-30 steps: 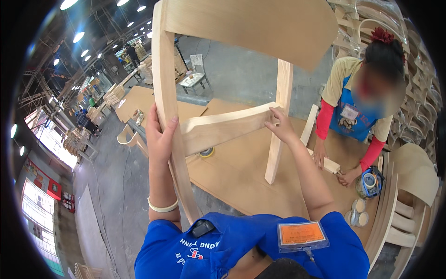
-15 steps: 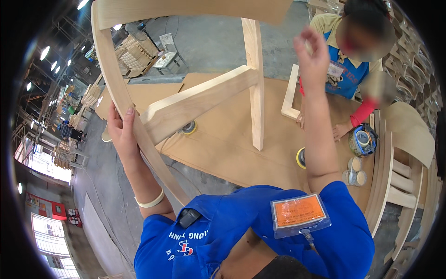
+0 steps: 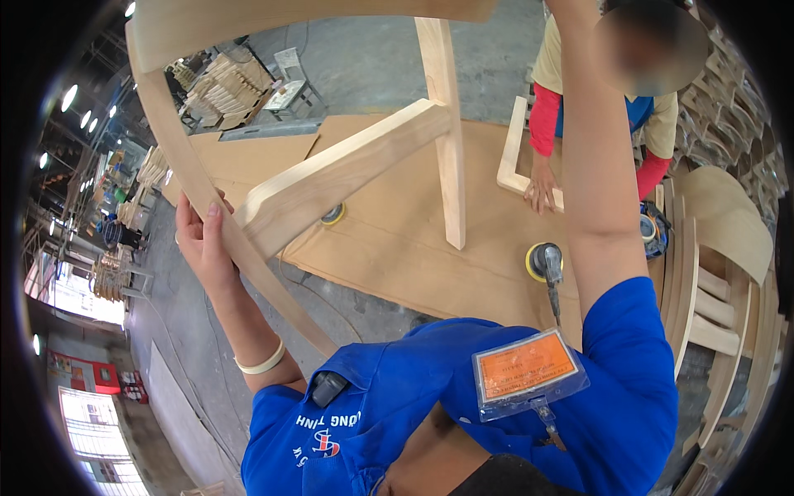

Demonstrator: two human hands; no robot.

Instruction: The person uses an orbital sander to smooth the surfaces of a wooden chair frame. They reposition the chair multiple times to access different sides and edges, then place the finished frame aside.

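Observation:
My left hand (image 3: pixel 207 244) is wrapped round the curved side leg of a pale wooden chair frame (image 3: pixel 347 174), thumb on its near face. The frame is held up in front of me, with a broad curved back panel (image 3: pixel 314 25) along the top, a slanting rail across the middle and a second leg at the right. My right forearm (image 3: pixel 602 165) stretches up past the frame's right side, and its hand lies beyond the top edge of the picture.
Brown cardboard (image 3: pixel 372 248) covers the work surface, with a yellow-rimmed sander (image 3: pixel 543 261) and another sander (image 3: pixel 333 214) on it. Across from me a co-worker's hand (image 3: pixel 542 186) rests by an L-shaped wooden piece (image 3: pixel 514 149). Curved chair parts (image 3: pixel 715 306) stand at the right.
My right arm has reached up and away, taking the hand out of the picture. The chair frame and my left hand have shifted slightly left. The co-worker's hand has come onto the L-shaped piece.

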